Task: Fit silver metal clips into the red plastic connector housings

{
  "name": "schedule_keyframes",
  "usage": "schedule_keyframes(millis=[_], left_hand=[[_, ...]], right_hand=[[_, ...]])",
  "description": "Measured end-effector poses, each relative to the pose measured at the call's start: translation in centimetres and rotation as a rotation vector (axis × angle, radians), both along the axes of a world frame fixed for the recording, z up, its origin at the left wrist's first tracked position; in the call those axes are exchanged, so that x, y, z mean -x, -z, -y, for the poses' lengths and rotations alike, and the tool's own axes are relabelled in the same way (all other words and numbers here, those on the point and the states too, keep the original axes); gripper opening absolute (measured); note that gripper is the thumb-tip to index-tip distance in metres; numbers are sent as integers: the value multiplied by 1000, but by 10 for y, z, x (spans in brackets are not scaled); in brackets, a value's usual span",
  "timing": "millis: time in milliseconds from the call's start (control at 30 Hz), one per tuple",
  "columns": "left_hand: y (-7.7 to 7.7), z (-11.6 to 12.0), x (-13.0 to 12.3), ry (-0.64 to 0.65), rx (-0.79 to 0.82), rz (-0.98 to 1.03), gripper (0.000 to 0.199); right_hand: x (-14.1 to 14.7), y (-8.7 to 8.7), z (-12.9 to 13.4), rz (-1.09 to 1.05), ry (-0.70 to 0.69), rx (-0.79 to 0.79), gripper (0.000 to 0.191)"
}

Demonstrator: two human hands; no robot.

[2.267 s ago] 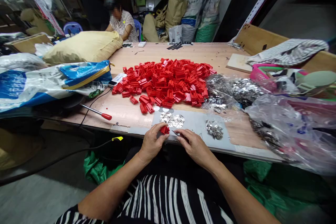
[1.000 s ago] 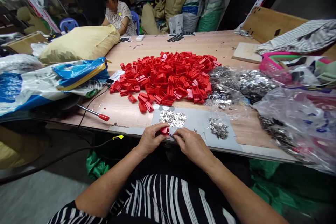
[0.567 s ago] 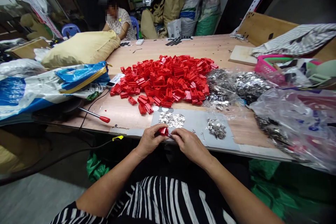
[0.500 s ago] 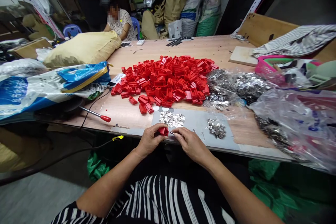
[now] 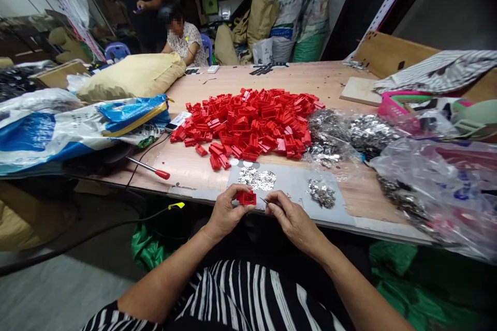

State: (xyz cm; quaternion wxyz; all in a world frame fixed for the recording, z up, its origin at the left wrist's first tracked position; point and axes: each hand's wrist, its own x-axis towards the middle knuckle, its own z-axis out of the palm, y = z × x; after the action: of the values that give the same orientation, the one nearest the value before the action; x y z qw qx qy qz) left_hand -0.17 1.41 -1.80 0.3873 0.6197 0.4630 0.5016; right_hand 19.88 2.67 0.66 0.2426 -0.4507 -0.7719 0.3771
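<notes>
My left hand (image 5: 226, 213) pinches a small red plastic housing (image 5: 247, 197), its open side turned towards me. Close to its right, my right hand (image 5: 289, 215) grips a thin metal piece (image 5: 264, 200) between thumb and fingertips; its exact kind is too small to make out. A gap separates the metal tip from the housing. Just beyond my hands, a pile of small flat metal parts (image 5: 258, 178) lies on a grey mat (image 5: 295, 178). A second heap of metal pieces (image 5: 321, 194) sits on the mat to the right. Behind them spreads a large pile of red housings (image 5: 248, 121).
Clear plastic bags of metal parts (image 5: 334, 129) stand right of the red pile, near a pink basket (image 5: 392, 106). A red-tipped lever (image 5: 161, 174) juts out at the left, below printed sacks (image 5: 77, 129). Two people (image 5: 188, 44) are across the table.
The metal piece in my right hand has moved right, away from the red housing. My left hand has turned the housing so its opening shows. The view has shifted slightly.
</notes>
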Motion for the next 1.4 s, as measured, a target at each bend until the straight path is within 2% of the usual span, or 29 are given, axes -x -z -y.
schedule_keyframes(millis=[100, 200, 333, 467, 767, 1067, 1267, 1400], left_hand=[[-6, 3, -5, -6, 71, 148, 30], [-14, 5, -10, 28, 233, 483, 37], [-20, 7, -15, 127, 540, 904, 20], [-16, 8, -19, 147, 720, 1112, 15], [-17, 9, -25, 117, 855, 1233, 19], [-16, 10, -27, 92, 841, 1267, 16], [-16, 12, -30, 98, 791, 1277, 11], [-17, 14, -31, 152, 757, 1198, 13]], right_hand=[[3, -4, 2, -49, -28, 36, 26], [6, -8, 4, -86, -66, 58, 38], [9, -10, 6, -92, -101, 33, 44], [11, -8, 7, -63, -75, -22, 44], [9, -12, 8, -83, -66, -6, 43], [7, -12, 8, -33, -51, -50, 42], [10, -5, 8, -6, 70, -209, 33], [12, -4, 7, -87, 94, -135, 38]])
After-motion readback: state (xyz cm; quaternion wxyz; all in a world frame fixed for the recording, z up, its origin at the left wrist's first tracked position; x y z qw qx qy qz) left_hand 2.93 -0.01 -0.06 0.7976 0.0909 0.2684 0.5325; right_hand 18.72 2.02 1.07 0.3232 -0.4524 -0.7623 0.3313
